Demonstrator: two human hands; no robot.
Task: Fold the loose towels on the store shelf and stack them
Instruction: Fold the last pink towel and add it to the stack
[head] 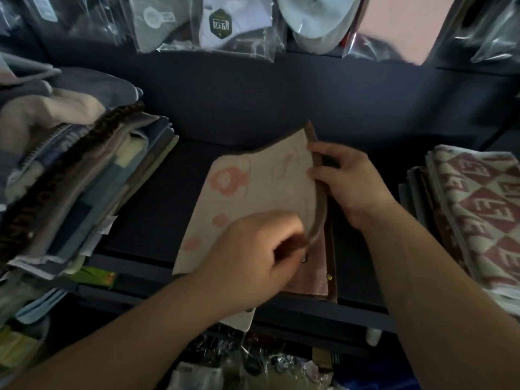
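Both hands' grip pinches the beige towel (253, 192) on the dark shelf (157, 198).

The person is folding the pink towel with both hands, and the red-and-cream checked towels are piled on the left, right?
Not quite. In the head view, both the left hand and right hand do hold the pale pink flower-print towel, but the red-and-cream checked towel stack sits on the right.

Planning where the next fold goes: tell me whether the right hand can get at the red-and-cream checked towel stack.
Probably yes: the red-and-cream checked towel stack lies just beside the right hand, bare dark shelf between them; that hand must first release the beige towel's brown edge.
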